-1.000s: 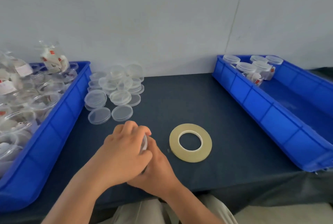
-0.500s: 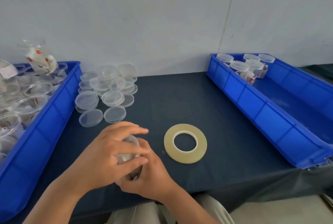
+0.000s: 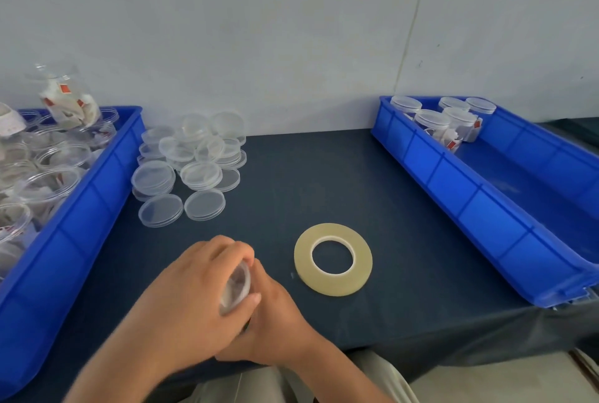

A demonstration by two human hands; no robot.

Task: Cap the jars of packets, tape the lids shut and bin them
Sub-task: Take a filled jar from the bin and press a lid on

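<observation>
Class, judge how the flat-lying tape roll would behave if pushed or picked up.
Lying flat, the tape roll probably slides rather than rolls. Its thin ring shape suggests it is light and stiff. Stood on edge, it would likely roll.

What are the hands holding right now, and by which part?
A clear jar, tilted between both hands. The left hand wraps over its side and rim; the right hand cups it from underneath. Motion blur hides exact finger contact.

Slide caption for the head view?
Left hand and right hand grip a clear jar beside the tape roll, loose lids behind, between left bin and right bin.
</observation>
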